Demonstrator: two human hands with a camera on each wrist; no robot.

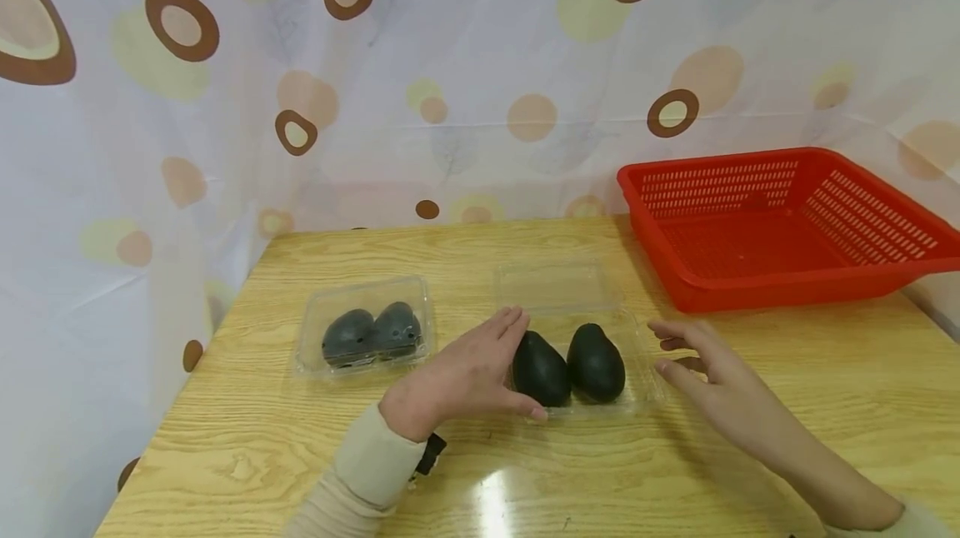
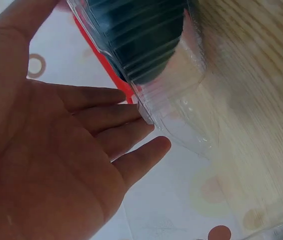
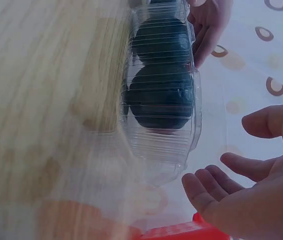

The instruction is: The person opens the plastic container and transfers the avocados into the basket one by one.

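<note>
Two dark green avocados (image 1: 596, 365) lie side by side in a clear plastic clamshell box (image 1: 637, 384). Its clear lid (image 1: 549, 286) is folded back behind it on the table. My left hand (image 1: 472, 376) is at the box's left side, fingers extended along the rim and thumb toward the front. In the left wrist view, those fingertips (image 2: 146, 125) touch the box edge. To the right of the box, my right hand (image 1: 712, 384) hovers with relaxed, parted fingers, holding nothing. The right wrist view shows it apart from the box's ribbed wall (image 3: 156, 145).
Left of my left hand stands a second clear box (image 1: 315, 330), closed, with two dark avocados (image 1: 348, 336) inside. A red slotted basket (image 1: 690, 288) sits at the table's back right. Behind the wooden table (image 1: 225, 463) hangs a patterned cloth (image 1: 450, 63).
</note>
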